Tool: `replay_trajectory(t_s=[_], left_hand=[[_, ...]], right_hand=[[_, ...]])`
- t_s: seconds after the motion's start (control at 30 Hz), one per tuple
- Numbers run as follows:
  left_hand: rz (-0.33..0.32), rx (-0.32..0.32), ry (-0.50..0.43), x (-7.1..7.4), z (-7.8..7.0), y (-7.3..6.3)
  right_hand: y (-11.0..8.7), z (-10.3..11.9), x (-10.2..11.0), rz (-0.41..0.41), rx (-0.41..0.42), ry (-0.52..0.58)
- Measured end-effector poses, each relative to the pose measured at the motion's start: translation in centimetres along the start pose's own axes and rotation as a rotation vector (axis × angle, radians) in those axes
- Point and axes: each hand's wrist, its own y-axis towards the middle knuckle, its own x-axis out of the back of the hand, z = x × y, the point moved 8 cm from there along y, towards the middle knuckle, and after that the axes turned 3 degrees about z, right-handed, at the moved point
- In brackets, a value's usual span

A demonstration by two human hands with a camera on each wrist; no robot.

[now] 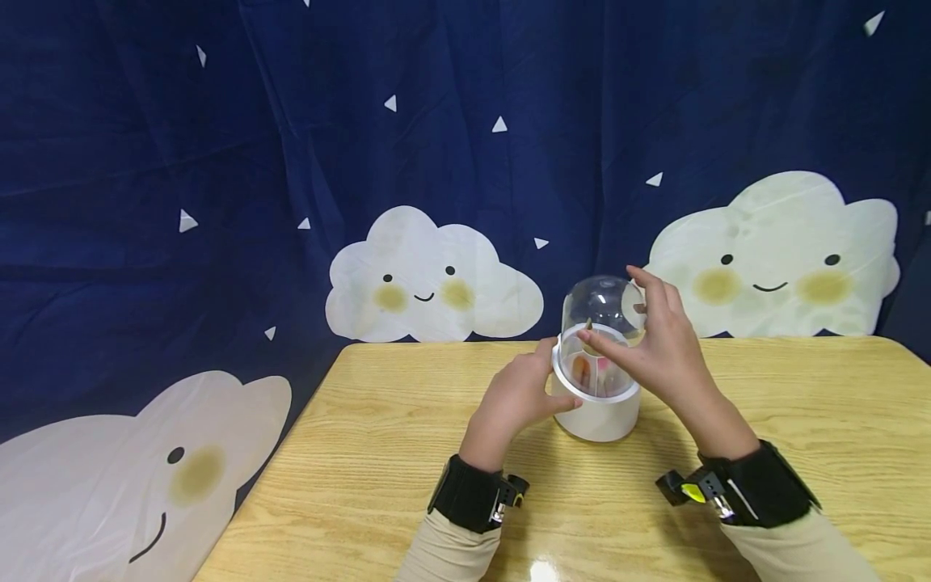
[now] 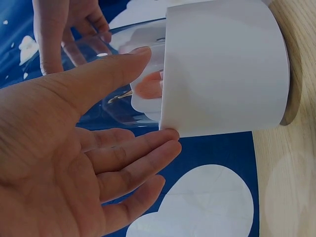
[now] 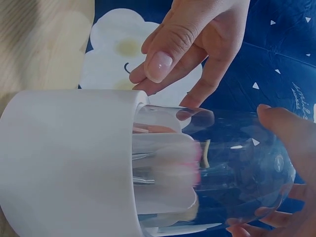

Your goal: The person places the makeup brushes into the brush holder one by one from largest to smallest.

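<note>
A white round brush holder (image 1: pixel 596 422) stands upright on the table with a clear dome lid (image 1: pixel 598 297) over its top. Several makeup brushes (image 3: pixel 170 160) are inside, one pink-tipped and another orange-brown (image 2: pixel 148 89). My right hand (image 1: pixel 671 352) grips the dome, thumb on one side and fingers on the other. At the holder's left side is my left hand (image 1: pixel 509 398), its fingers loosely extended. Fingertips of that hand touch the white rim, while its thumb stands slightly apart in the right wrist view. The brush handles are hidden in the base.
The holder is near the far side of a light wood table (image 1: pixel 407 453). Behind the table hangs a dark blue curtain (image 1: pixel 465 48) with white clouds (image 1: pixel 436 242) and small triangles. Both wrists wear black straps (image 1: pixel 469 495) with small cameras.
</note>
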Motion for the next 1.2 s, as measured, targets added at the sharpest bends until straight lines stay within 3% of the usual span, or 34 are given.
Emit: replay_trajectory(t_s=[1.2], left_hand=[[0.042, 0.021, 0.071, -0.58, 0.14, 0.06]], right_hand=[[-0.27, 0.34, -0.44, 0.028, -0.007, -0.087]])
